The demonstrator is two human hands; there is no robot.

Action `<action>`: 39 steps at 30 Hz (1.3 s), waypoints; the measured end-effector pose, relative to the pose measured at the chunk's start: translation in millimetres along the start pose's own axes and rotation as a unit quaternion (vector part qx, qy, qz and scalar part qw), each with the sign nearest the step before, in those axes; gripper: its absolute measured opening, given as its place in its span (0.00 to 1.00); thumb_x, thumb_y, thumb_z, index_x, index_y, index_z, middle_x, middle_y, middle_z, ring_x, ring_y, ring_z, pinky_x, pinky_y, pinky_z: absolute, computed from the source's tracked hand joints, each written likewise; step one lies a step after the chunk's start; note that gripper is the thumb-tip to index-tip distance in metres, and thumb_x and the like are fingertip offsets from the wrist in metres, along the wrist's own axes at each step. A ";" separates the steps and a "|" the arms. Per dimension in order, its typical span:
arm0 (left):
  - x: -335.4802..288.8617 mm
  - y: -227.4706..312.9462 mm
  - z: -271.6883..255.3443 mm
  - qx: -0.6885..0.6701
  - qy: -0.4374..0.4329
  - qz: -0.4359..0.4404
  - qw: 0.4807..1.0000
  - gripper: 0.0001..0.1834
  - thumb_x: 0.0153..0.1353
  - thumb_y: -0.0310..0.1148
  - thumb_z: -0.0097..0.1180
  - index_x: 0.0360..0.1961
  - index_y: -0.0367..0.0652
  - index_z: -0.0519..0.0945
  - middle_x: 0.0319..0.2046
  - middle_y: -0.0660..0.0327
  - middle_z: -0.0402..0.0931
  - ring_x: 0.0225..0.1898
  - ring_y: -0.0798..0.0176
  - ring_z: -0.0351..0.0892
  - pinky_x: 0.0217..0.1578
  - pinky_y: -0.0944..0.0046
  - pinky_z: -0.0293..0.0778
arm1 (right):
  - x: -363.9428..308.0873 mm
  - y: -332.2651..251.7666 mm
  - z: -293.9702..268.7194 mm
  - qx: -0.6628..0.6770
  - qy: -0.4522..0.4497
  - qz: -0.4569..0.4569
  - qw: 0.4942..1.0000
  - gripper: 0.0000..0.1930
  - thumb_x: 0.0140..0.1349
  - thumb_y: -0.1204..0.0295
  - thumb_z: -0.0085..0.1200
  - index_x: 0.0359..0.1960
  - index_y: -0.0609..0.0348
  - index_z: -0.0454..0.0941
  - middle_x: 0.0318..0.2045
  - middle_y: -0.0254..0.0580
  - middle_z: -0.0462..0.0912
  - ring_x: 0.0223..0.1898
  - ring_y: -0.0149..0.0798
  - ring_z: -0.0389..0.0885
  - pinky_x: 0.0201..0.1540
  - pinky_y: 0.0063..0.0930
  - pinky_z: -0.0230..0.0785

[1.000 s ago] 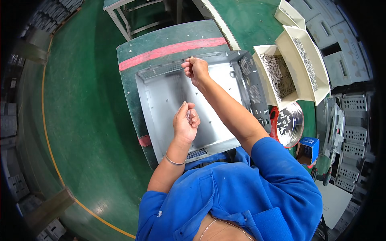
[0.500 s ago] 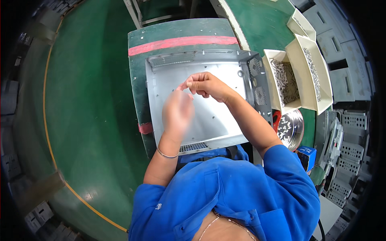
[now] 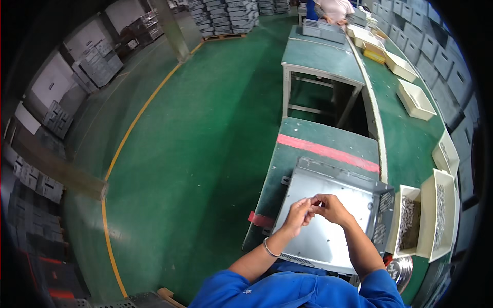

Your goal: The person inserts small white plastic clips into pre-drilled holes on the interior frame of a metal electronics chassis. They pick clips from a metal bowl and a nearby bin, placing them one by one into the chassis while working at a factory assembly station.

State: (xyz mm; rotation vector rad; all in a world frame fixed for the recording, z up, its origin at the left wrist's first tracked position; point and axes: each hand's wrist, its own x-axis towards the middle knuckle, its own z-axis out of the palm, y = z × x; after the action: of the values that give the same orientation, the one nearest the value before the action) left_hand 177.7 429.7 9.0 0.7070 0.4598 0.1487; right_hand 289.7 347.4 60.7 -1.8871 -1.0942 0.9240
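A grey sheet-metal case [image 3: 303,249], shallow and open on top, lies on the green bench with vent holes in its right wall. Over its middle my left hand [image 3: 298,215] and my right hand [image 3: 333,209] meet at the fingertips. The fingers of both are curled and pinched together. Whatever lies between them is too small or hidden to make out. Several small studs or holes dot the case's floor around my hands.
Two cream bins [image 3: 402,241] [image 3: 427,244] of small metal parts stand right of the case, with a round steel bowl [image 3: 403,272] nearer me. A green bench [image 3: 323,59] stands beyond, where another person [image 3: 336,9] works. Stacked grey metal parts [image 3: 226,18] sit far off.
My view has swung up and left, so case and hands now appear lower right. My left hand, blurred before, has closed at the fingertips against my right hand.
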 end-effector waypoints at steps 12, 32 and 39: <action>4.9 -3.1 -12.8 -0.081 0.068 0.041 0.994 0.10 0.56 0.32 0.44 0.37 0.38 0.69 0.19 0.65 0.68 0.14 0.77 0.62 0.13 0.79 0.57 | 1.6 1.6 -6.9 -0.075 -0.052 0.032 0.995 0.06 0.47 0.73 0.51 0.24 0.64 0.75 0.18 0.40 0.76 0.21 0.29 0.72 0.26 0.22 0.65; 2.9 -3.1 -8.0 -0.109 0.051 0.011 0.993 0.09 0.56 0.32 0.41 0.34 0.38 0.68 0.20 0.62 0.68 0.14 0.72 0.64 0.11 0.76 0.57 | 99.0 37.6 -0.7 0.595 0.199 0.130 0.768 0.03 0.50 0.71 0.46 0.24 0.54 0.71 0.16 0.25 0.68 0.14 0.21 0.58 0.14 0.14 0.48; 2.3 -1.5 -7.3 -0.096 0.039 0.015 0.995 0.09 0.56 0.31 0.41 0.34 0.38 0.67 0.19 0.62 0.68 0.14 0.72 0.64 0.11 0.76 0.57 | 100.9 36.6 22.2 0.587 0.235 0.178 0.754 0.02 0.48 0.72 0.46 0.24 0.55 0.71 0.16 0.29 0.68 0.14 0.22 0.58 0.12 0.16 0.46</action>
State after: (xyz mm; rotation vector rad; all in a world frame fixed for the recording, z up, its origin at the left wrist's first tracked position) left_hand 176.4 433.6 2.4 0.5211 0.5024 0.2455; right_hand 321.6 431.3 -2.3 -1.0827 0.2390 0.9112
